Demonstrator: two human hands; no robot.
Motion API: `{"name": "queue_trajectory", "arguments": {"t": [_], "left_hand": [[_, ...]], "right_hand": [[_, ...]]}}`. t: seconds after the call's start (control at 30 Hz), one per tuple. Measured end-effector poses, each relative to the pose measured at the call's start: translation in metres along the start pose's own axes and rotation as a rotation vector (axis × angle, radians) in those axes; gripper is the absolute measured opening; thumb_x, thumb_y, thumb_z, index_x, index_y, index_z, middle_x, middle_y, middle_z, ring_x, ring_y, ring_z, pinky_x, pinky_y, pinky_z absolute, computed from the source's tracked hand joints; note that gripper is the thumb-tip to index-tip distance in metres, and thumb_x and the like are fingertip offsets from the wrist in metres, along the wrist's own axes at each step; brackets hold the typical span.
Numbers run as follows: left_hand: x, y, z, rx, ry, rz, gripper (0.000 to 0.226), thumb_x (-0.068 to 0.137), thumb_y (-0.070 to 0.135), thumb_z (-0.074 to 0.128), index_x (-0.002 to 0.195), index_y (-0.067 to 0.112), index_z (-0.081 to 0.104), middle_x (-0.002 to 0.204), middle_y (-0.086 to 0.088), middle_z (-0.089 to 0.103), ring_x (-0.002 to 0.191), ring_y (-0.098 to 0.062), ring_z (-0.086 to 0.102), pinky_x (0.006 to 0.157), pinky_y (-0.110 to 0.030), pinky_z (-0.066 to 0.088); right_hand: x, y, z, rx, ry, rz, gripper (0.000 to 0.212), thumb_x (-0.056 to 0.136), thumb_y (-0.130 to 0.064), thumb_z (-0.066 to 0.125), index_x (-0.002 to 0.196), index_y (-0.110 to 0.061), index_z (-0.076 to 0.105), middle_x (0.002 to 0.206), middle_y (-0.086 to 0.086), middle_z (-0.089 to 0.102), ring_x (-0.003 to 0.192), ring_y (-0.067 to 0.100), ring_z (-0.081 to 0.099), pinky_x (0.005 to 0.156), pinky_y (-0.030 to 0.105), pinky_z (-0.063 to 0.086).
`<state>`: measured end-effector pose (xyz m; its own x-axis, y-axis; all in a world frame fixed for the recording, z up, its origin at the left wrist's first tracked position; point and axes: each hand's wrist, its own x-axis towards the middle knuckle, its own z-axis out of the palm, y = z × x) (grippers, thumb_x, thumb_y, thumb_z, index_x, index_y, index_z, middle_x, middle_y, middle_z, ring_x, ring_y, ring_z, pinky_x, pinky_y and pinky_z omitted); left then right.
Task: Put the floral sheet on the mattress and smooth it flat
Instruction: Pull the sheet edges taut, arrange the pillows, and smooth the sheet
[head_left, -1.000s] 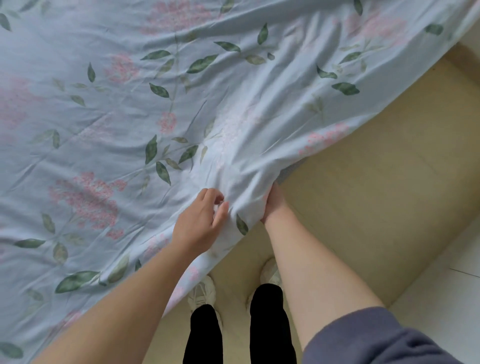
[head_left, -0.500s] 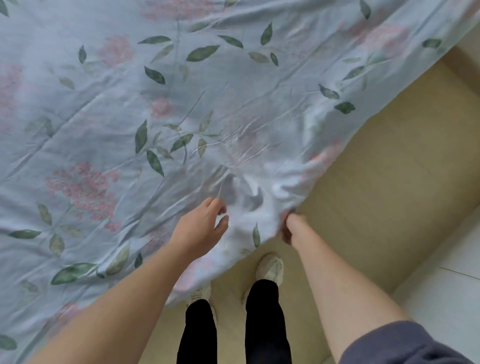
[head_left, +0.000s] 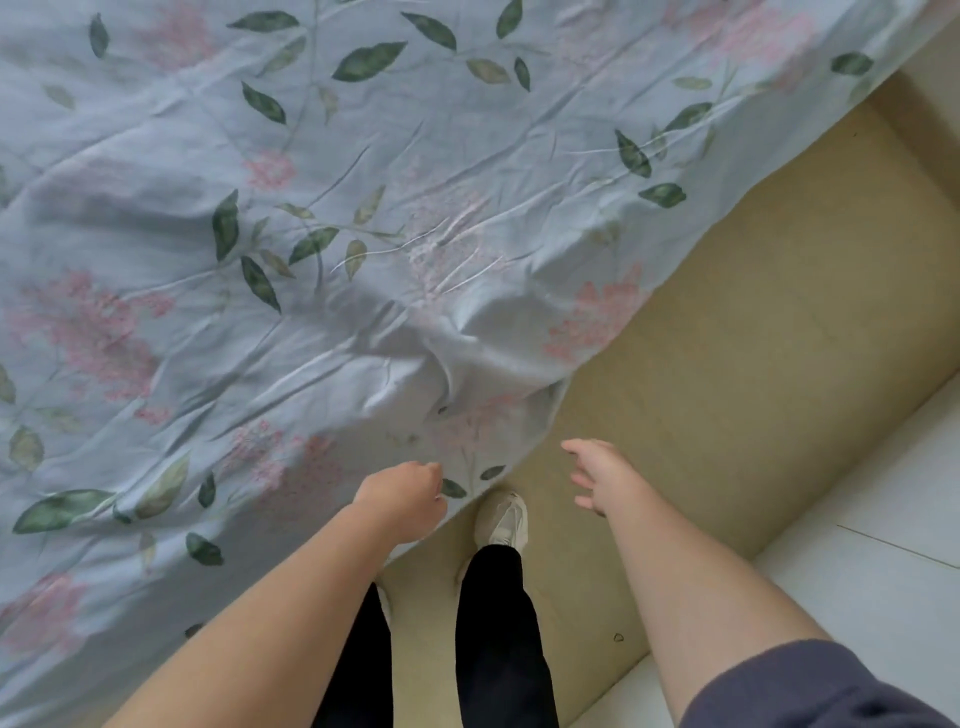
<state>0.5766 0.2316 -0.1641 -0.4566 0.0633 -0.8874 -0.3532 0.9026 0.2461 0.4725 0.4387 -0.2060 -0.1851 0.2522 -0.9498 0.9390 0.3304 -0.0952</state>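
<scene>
The pale blue floral sheet (head_left: 322, 218), printed with pink flowers and green leaves, lies wrinkled over the left and upper part of the view. Its edge runs diagonally, and a bare strip of the tan mattress (head_left: 753, 322) shows to its right. A bunched fold sits in the cloth close to that edge. My left hand (head_left: 402, 499) is at the sheet's near edge with curled fingers; whether it pinches the cloth is hidden. My right hand (head_left: 597, 480) hovers over the bare tan surface with fingers spread, clear of the sheet.
My legs in black trousers and a pale shoe (head_left: 501, 519) stand between my arms on the tan surface. White floor tiles (head_left: 883, 545) lie beyond the tan edge at lower right.
My right hand has let go of the sheet's edge and moved right, opening. My left hand has drawn back toward me. The sheet has dropped and lies slacker.
</scene>
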Motion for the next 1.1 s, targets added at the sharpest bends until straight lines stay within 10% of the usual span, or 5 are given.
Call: {"name": "queue_trajectory", "arguments": {"t": [0.47, 0.63, 0.93, 1.1], "left_hand": [[0.068, 0.106, -0.113, 0.241, 0.588, 0.173, 0.017, 0.091, 0.020, 0.044, 0.106, 0.016, 0.054, 0.107, -0.002, 0.051, 0.103, -0.023, 0.049, 0.077, -0.031, 0.038], [0.118, 0.110, -0.140, 0.453, 0.853, 0.335, 0.027, 0.060, 0.010, 0.072, 0.086, 0.013, 0.064, 0.103, -0.008, 0.057, 0.105, -0.028, 0.049, 0.078, -0.040, 0.048], [0.161, 0.109, -0.177, 0.524, 0.762, 0.514, 0.027, 0.076, 0.014, 0.059, 0.103, 0.013, 0.063, 0.132, -0.006, 0.049, 0.124, -0.024, 0.039, 0.092, -0.042, 0.043], [0.158, 0.131, -0.209, 0.457, 0.680, 0.536, 0.038, 0.078, 0.020, 0.037, 0.108, 0.015, 0.058, 0.127, -0.005, 0.053, 0.112, -0.026, 0.055, 0.080, -0.038, 0.050]], "right_hand": [[0.021, -0.116, -0.057, 0.505, -0.115, -0.185, 0.043, 0.102, -0.017, 0.033, 0.144, -0.008, 0.034, 0.149, 0.013, 0.039, 0.135, 0.028, 0.040, 0.106, 0.048, 0.034], [0.053, -0.153, -0.046, 0.675, -0.141, -0.136, 0.052, 0.097, -0.042, 0.043, 0.141, -0.015, 0.039, 0.140, 0.005, 0.044, 0.132, 0.025, 0.041, 0.107, 0.052, 0.032], [0.089, -0.194, -0.063, 1.014, -0.374, -0.130, 0.039, 0.098, -0.025, 0.033, 0.118, -0.008, 0.062, 0.115, 0.017, 0.066, 0.103, 0.032, 0.065, 0.088, 0.048, 0.054], [0.045, -0.216, -0.094, 0.886, -0.532, -0.054, 0.039, 0.091, -0.025, 0.044, 0.080, -0.001, 0.072, 0.077, 0.016, 0.073, 0.061, 0.027, 0.071, 0.048, 0.038, 0.056]]}}
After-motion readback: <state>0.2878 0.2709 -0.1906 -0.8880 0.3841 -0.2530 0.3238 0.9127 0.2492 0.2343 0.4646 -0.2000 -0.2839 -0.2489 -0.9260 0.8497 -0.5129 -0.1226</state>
